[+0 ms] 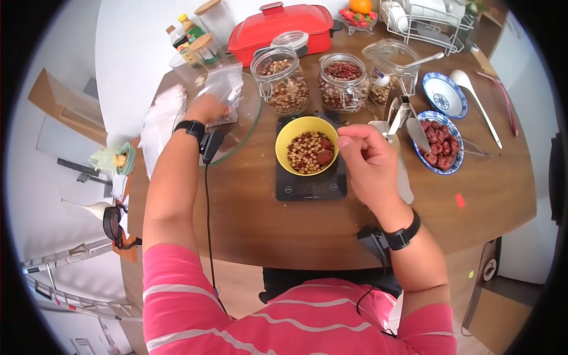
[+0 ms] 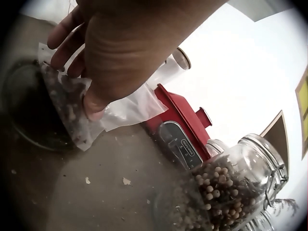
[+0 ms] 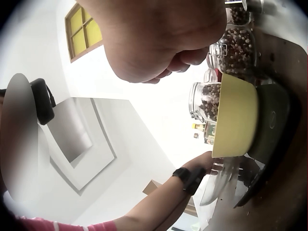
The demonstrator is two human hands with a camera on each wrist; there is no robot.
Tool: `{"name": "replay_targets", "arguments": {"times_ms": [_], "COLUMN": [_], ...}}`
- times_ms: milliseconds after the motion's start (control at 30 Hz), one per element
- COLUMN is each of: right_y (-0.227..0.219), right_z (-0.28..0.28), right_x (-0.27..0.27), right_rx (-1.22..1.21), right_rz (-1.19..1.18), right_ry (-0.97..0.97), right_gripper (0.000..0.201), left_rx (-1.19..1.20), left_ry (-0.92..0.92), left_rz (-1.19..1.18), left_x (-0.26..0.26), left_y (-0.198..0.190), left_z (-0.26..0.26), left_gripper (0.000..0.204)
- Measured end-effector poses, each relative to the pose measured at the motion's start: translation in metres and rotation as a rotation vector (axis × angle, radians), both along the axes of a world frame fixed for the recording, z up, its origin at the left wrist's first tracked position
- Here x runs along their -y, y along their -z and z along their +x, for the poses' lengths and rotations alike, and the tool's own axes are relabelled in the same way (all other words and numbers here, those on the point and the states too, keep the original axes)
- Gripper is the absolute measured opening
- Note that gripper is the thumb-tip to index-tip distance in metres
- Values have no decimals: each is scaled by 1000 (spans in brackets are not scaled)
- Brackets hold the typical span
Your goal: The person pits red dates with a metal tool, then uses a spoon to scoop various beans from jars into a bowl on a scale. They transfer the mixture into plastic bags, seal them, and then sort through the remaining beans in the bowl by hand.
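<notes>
My left hand [image 1: 207, 110] grips a clear plastic bag [image 1: 226, 87] over the round glass plate [image 1: 258, 106]; small beans show inside the bag in the left wrist view. A yellow bowl [image 1: 305, 124] sits on the black kitchen scale [image 1: 284, 188]. It contains mixed beans [image 1: 302, 151] and reddish-brown dried dates [image 1: 325, 157]. Just above the bowl's right rim is my right hand [image 1: 376, 165], fingers curled in and thumb against the index finger. Nothing shows between those fingertips. In the right wrist view, the back of that hand hides its thumb.
Beyond the scale stand glass jars of beans [image 1: 291, 92], with a red cooker [image 1: 278, 29] behind. At right are a blue-and-white bowl of dates [image 1: 439, 148], another patterned bowl [image 1: 445, 100] and a white spoon [image 1: 473, 97]. White bags [image 1: 165, 118] lie at left.
</notes>
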State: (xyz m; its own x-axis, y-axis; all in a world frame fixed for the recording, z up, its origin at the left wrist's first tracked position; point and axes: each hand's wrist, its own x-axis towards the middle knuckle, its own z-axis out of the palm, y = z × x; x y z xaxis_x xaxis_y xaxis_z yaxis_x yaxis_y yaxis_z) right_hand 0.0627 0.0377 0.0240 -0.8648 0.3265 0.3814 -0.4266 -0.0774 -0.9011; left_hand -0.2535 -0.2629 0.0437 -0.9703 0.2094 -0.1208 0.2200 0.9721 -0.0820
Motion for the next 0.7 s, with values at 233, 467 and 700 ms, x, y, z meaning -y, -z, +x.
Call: {"name": "replay_targets", "arguments": {"times_ms": [233,467,700], "right_y": [1,3,12], "right_z": [-2,-2,-1], "right_x": [-3,2,16], "right_rx": [19,8,-71], "right_rz": [38,56,99], "right_ry": [12,25,-30], "right_gripper": [10,10,9], "left_rx": [-109,-251,-170], "left_ry": [47,99,505], "left_rz": [101,406,220], "left_x": [16,37,39], "left_y": [1,-88,-74], "left_z": [11,117,271], "left_gripper": [31,18,21]}}
